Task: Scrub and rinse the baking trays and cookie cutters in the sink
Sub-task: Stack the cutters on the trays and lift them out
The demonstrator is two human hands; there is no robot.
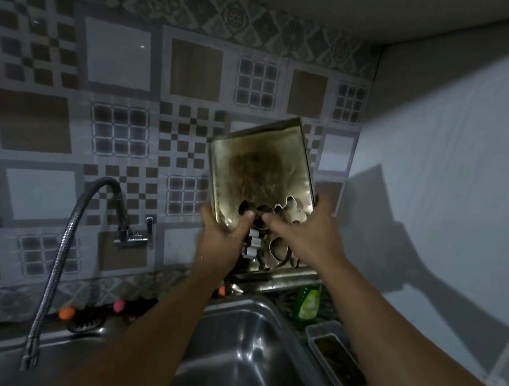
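1. Seemingly early on: the tray point(260, 174), brown-stained, is raised and tilted above the sink point(234, 353)'s back rim, cutters point(274, 228) sliding off its low edge.
2. Left hand point(224, 237) grips the tray's lower corner, thumb on top; right hand point(313, 233) is spread open against the cutters and tray edge.
3. No water runs from the tap point(58, 250); scrubbing and rinsing remain.
4. Wall sits close behind, soap bottle point(308, 302) just right; the basin below offers room.

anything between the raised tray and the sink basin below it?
Only the person's own forearms. The baking tray, held tilted by the left hand with the right hand on the cookie cutters, hangs above the basin; the faucet hose sits off left.
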